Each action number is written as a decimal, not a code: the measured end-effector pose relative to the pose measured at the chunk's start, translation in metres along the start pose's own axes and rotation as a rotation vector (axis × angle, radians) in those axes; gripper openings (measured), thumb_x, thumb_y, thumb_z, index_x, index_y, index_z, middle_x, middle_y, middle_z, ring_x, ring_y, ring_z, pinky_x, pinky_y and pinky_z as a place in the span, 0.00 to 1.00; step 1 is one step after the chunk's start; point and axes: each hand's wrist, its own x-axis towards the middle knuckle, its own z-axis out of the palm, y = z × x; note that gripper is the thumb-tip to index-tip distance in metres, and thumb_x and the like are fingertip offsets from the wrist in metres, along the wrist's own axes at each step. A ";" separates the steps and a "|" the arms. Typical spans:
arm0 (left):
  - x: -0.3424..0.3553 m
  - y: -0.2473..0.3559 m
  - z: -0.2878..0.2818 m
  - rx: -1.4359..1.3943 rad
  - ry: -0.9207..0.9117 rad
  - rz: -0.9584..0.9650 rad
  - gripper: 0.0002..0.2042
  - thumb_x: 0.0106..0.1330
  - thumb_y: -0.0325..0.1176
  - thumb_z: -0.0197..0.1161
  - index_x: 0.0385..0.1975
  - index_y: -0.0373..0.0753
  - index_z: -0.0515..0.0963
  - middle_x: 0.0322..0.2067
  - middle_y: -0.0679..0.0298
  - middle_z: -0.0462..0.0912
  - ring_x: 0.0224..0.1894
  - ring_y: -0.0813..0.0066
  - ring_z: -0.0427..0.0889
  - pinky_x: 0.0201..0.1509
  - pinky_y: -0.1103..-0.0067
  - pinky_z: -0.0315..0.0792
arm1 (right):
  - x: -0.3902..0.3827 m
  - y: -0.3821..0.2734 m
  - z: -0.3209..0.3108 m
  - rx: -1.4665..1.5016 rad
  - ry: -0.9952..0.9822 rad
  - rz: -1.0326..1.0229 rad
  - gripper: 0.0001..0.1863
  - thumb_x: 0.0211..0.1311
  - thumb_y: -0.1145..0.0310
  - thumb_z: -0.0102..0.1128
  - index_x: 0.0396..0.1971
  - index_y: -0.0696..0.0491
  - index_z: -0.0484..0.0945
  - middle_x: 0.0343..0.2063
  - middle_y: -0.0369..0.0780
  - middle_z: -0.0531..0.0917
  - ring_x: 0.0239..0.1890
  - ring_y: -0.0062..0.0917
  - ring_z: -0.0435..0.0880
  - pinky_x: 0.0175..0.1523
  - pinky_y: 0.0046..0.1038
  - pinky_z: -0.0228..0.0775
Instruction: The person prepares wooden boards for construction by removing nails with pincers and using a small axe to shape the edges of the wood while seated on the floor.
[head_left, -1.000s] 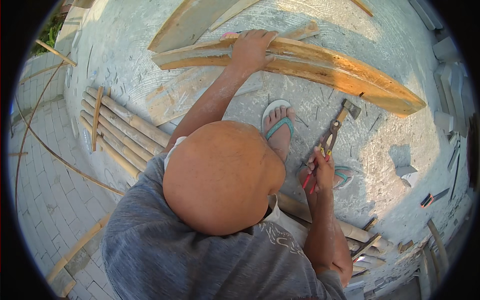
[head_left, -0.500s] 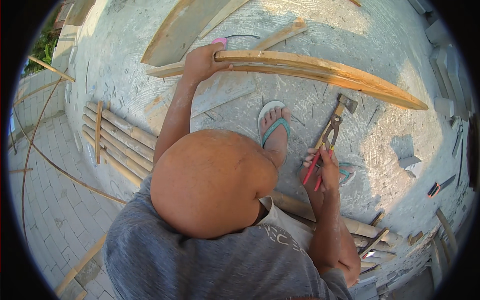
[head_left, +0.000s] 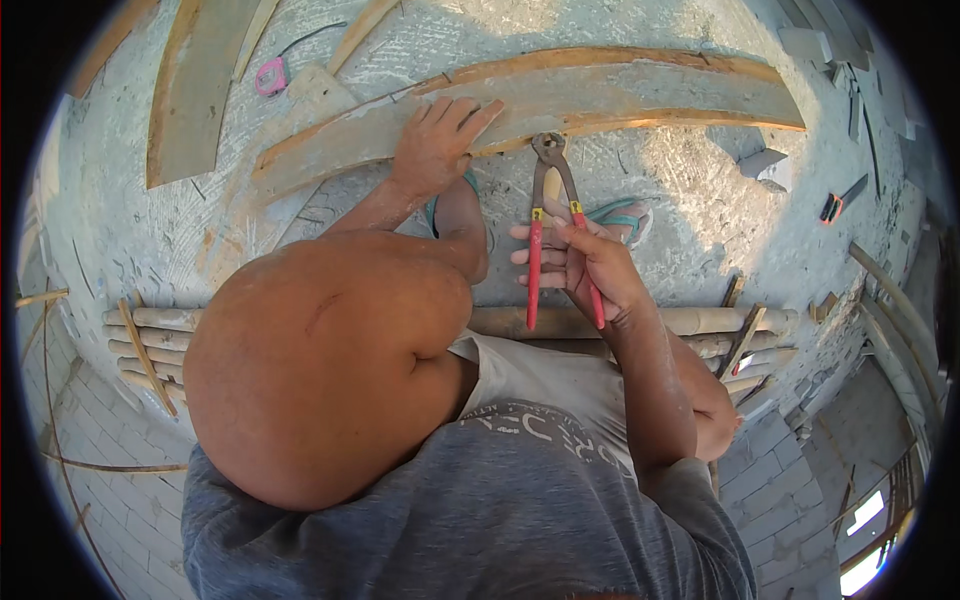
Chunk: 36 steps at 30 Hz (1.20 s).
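A long curved wooden board (head_left: 640,92) lies across the floor in front of me, its broad grey face up and nails standing along its far edge. My left hand (head_left: 432,150) rests on the board's left half, fingers stretched out flat. In my right hand (head_left: 605,268) is a pair of pincers (head_left: 535,270) with red handles, spread apart. The metal jaws are at the board's near edge; whether they touch it, I cannot tell. A pale wooden piece shows between the handles, mostly hidden.
A pink tape measure (head_left: 270,76) and another wide board (head_left: 195,90) lie at the far left. On the right are a saw-like tool with an orange-and-black handle (head_left: 831,208) and a grey block fragment (head_left: 765,167). Bamboo poles (head_left: 520,321) run behind my feet.
The board has gone from standing on edge to lying flat. My left hand has let go of its edge and rests on its face. The pincers have moved left to the board's near edge and opened wider.
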 end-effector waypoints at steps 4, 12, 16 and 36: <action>-0.002 -0.003 0.013 0.118 0.000 0.006 0.40 0.48 0.24 0.68 0.69 0.51 0.71 0.61 0.65 0.74 0.52 0.62 0.74 0.49 0.66 0.69 | -0.003 0.003 -0.016 -0.036 0.002 0.064 0.43 0.72 0.65 0.54 0.76 0.64 0.40 0.58 0.54 0.78 0.54 0.41 0.84 0.53 0.39 0.82; -0.005 0.000 0.016 0.179 -0.028 0.000 0.41 0.50 0.24 0.67 0.70 0.53 0.69 0.67 0.72 0.72 0.54 0.64 0.72 0.49 0.64 0.69 | 0.009 -0.001 -0.031 -0.028 -0.033 0.152 0.42 0.71 0.65 0.57 0.76 0.64 0.45 0.59 0.54 0.78 0.55 0.41 0.84 0.55 0.41 0.81; -0.007 -0.003 0.019 0.149 -0.044 -0.018 0.42 0.49 0.25 0.68 0.71 0.54 0.68 0.68 0.74 0.72 0.55 0.64 0.71 0.50 0.64 0.69 | 0.006 -0.010 -0.032 -0.002 -0.061 0.166 0.37 0.72 0.63 0.57 0.75 0.59 0.53 0.54 0.51 0.81 0.51 0.39 0.86 0.57 0.42 0.80; 0.008 -0.002 -0.005 0.010 -0.019 -0.083 0.42 0.51 0.21 0.64 0.72 0.52 0.65 0.72 0.68 0.67 0.71 0.47 0.64 0.70 0.42 0.58 | 0.059 0.079 0.041 0.272 0.088 -0.277 0.17 0.71 0.68 0.48 0.57 0.53 0.68 0.30 0.39 0.74 0.30 0.29 0.75 0.34 0.35 0.69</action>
